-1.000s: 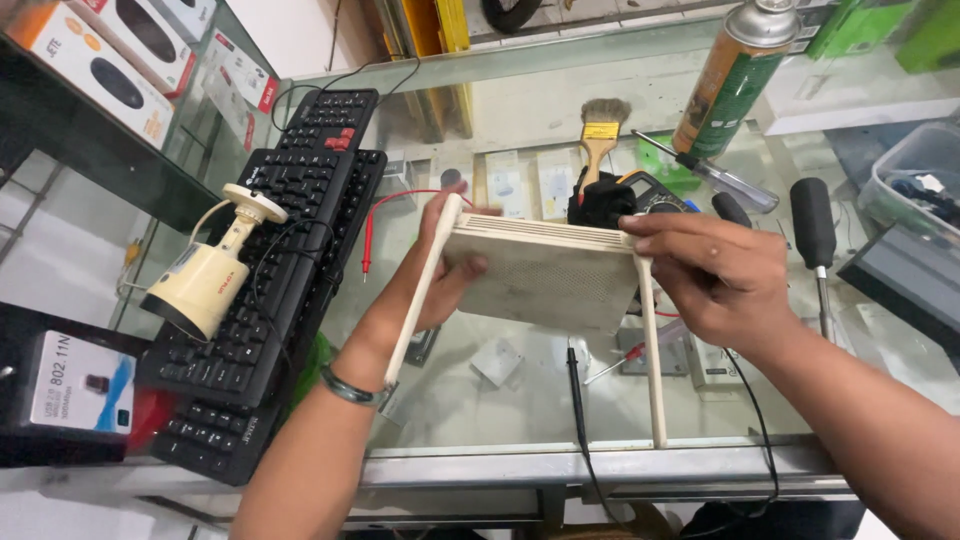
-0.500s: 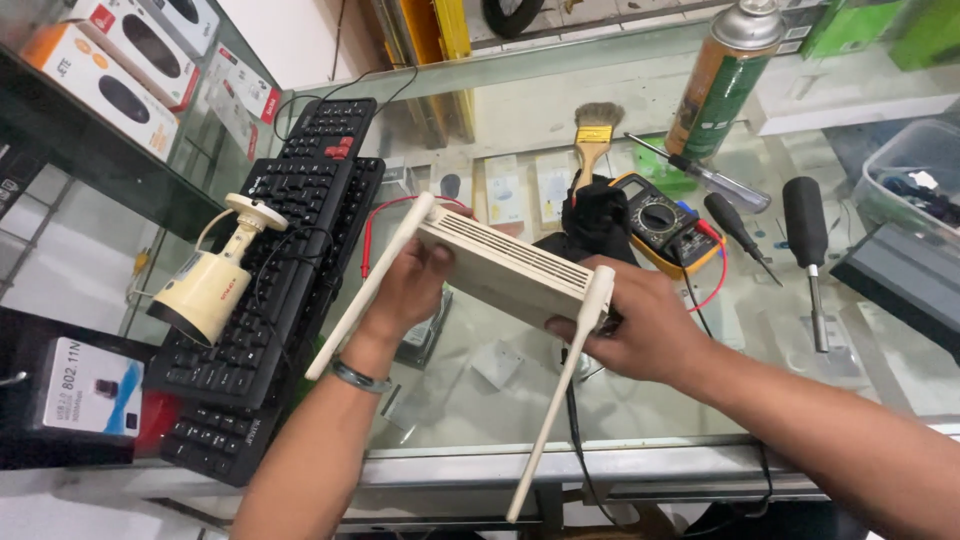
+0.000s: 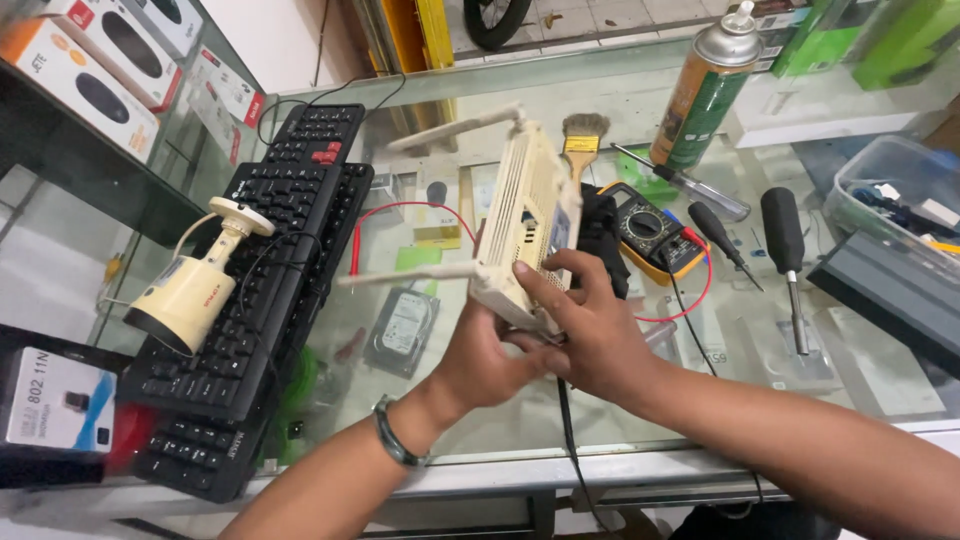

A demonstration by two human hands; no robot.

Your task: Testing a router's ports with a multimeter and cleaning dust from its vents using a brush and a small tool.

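Both my hands hold a cream-white router (image 3: pixel 525 215) with two long antennas above the glass counter (image 3: pixel 600 100). The router stands on edge, its vented side facing left and both antennas pointing left. My left hand (image 3: pixel 480 360) grips its lower end from underneath. My right hand (image 3: pixel 585 325) wraps the lower right side, fingers on the casing. A black cable runs down from below the hands.
Two black keyboards (image 3: pixel 270 250) lie at left with a cream security camera (image 3: pixel 190 295) on top. A yellow multimeter (image 3: pixel 650 232), paintbrush (image 3: pixel 583 140), green spray can (image 3: pixel 705 90), screwdrivers (image 3: pixel 785 240) and a plastic parts bin (image 3: pixel 890 195) sit behind and right. Boxed goods stand at far left.
The router has been turned from lying flat to standing on edge, antennas swung to point left. Both hands shifted to its lower end.
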